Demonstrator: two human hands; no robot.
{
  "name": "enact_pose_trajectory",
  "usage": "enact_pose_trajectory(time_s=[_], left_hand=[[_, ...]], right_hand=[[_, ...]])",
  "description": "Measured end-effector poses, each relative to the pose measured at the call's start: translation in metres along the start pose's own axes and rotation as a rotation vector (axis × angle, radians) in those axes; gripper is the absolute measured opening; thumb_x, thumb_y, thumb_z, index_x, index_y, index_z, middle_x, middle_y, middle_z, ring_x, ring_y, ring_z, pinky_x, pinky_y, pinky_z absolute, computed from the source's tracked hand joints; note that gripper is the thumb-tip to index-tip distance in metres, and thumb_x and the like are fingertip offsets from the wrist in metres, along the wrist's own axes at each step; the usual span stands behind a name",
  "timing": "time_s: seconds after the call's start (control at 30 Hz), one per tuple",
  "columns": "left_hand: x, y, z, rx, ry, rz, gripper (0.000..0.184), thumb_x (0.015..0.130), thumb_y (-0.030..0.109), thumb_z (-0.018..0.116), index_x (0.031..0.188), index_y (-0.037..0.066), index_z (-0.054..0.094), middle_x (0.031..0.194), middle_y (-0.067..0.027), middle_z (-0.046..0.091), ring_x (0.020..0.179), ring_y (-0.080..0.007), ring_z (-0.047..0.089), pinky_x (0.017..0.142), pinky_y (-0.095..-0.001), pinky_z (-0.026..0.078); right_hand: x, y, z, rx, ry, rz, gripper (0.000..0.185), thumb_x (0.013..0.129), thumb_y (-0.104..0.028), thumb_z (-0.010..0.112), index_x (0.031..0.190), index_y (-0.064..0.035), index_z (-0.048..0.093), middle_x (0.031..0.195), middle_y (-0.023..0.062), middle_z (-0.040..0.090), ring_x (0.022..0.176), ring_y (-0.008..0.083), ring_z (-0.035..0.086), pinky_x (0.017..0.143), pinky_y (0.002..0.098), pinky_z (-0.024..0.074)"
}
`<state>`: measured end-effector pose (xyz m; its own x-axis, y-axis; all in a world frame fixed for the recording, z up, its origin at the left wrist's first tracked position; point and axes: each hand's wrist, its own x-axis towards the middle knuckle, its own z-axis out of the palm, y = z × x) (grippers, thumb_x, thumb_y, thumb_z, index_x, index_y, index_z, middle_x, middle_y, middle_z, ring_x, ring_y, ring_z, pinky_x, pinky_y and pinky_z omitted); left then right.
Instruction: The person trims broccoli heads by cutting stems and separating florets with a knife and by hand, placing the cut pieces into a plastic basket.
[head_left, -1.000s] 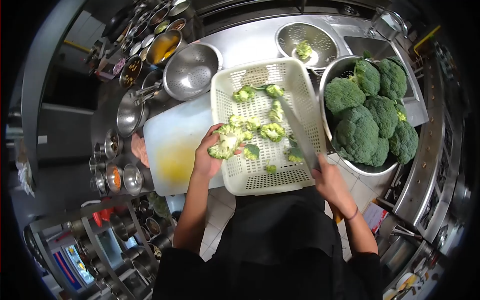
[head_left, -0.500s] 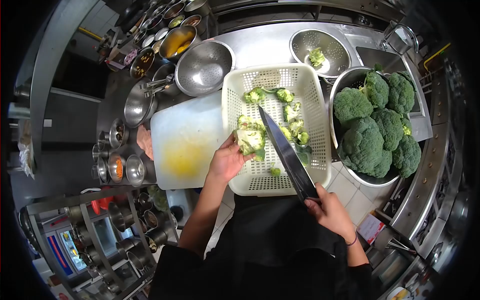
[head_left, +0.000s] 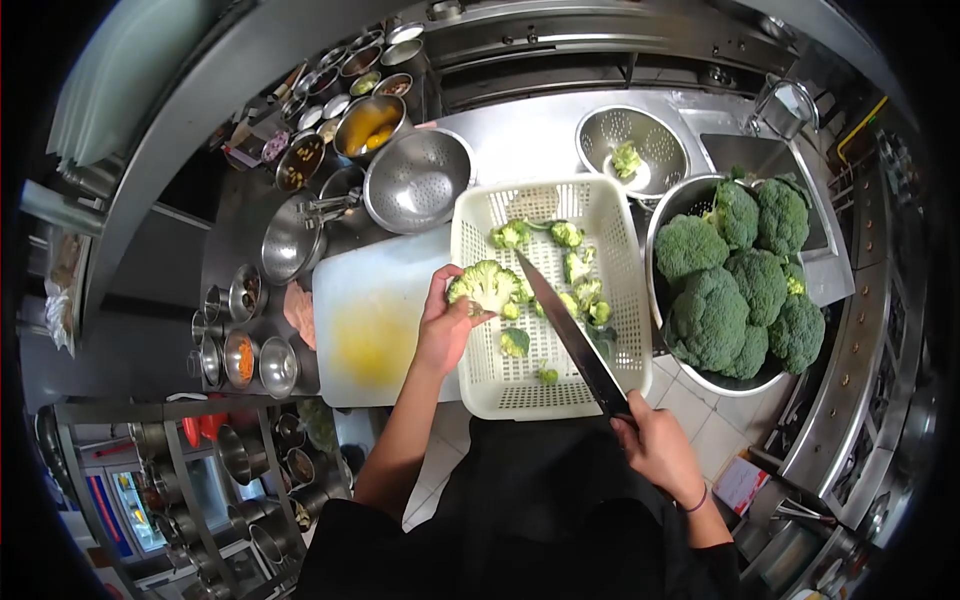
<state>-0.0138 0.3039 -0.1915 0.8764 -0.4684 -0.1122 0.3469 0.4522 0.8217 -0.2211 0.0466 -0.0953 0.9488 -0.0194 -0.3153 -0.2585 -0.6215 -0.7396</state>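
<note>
While my left hand (head_left: 443, 335) grips a pale-cut broccoli piece (head_left: 486, 287) between partly closed fingers, my right hand (head_left: 662, 448) is closed around the handle of a long, smooth metal knife (head_left: 568, 325). I position both items above a slotted, off-white plastic basket (head_left: 520, 396) containing loose green florets (head_left: 515, 342). To its right, a round metal bowl (head_left: 738, 386) holds whole, bumpy-crowned broccoli heads (head_left: 708, 318). Beyond, a perforated steel colander (head_left: 600, 135) contains one light-green piece (head_left: 626, 160). A flat, yellow-stained cutting board (head_left: 345, 285) lies at left.
</note>
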Motion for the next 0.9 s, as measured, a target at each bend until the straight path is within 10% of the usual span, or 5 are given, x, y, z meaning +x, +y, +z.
enact_pose_trajectory(time_s=[0.17,0.73,0.9], left_hand=[[0.012,0.015,0.021,0.553,0.130,0.387,0.058,0.074,-0.001,0.070,0.125,0.003,0.042,0.125,-0.0115,0.048,0.118,-0.0237,0.048,0.105,-0.0337,0.036],[0.013,0.019,0.040,1.241,-0.095,0.624,0.052,0.058,-0.017,0.054,0.106,0.003,0.052,0.115,-0.0147,0.047,0.114,-0.0345,0.047,0.098,-0.0410,0.040],[0.013,0.012,0.055,1.388,-0.629,0.615,0.054,0.052,-0.017,0.048,0.103,0.003,0.054,0.112,-0.0152,0.049,0.115,-0.0381,0.047,0.098,-0.0465,0.041]], right_hand=[[-0.005,-0.015,-0.001,-0.274,0.040,-0.101,0.019,0.085,-0.006,0.064,0.091,-0.0001,0.047,0.057,0.0214,0.054,0.057,0.0423,0.058,0.054,0.0506,0.0429],[-0.006,-0.005,-0.010,-0.419,-0.073,-0.092,0.023,0.077,-0.002,0.058,0.098,-0.0015,0.047,0.060,0.0168,0.060,0.058,0.0373,0.062,0.053,0.0470,0.0485],[0.016,0.010,-0.016,-0.287,-0.195,-0.083,0.030,0.074,-0.001,0.059,0.102,0.0025,0.050,0.068,0.0232,0.064,0.069,0.0434,0.065,0.061,0.0508,0.0511]])
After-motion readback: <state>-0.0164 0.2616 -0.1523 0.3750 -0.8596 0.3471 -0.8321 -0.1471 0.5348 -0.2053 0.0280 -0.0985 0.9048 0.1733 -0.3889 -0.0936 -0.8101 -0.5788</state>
